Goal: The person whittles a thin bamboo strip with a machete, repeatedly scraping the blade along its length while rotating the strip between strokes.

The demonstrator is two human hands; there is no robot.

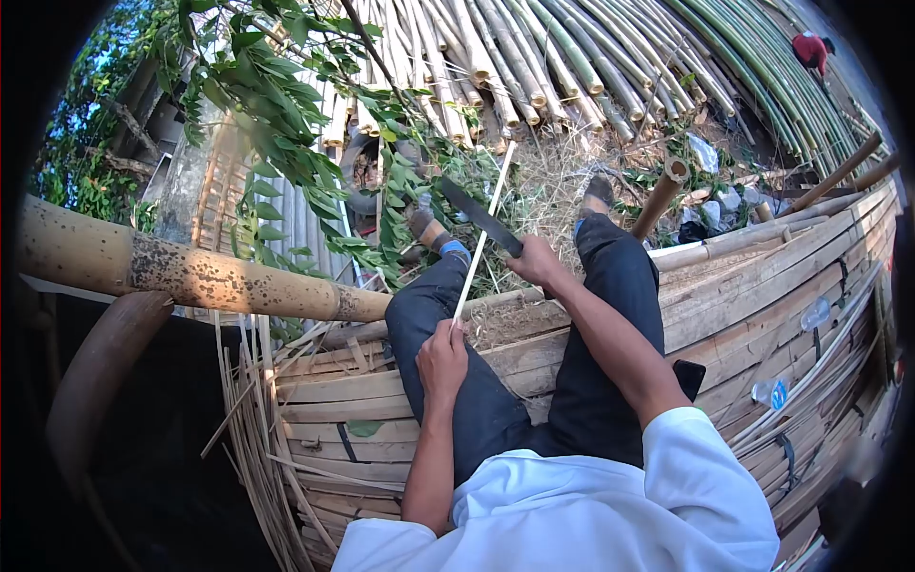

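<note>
My left hand (442, 362) is closed round the lower end of a thin pale bamboo strip (487, 225), resting over my left thigh. The strip slants up and away between my knees. In my right hand (536, 262) is the handle of a machete (475, 214), its long dark blade pointing up and to the left. The blade crosses the strip in this view, about midway along it. My fingers hide most of the machete's handle.
I sit on stacked split-bamboo slats (753, 286). A thick bamboo pole (229, 276) runs in from the left, and a leafy branch (276, 124) hangs above it. Long bamboo poles (534, 57) lie ahead. A phone (688, 379) and a plastic cup (770, 393) are at my right. A person (812, 53) bends far off.
</note>
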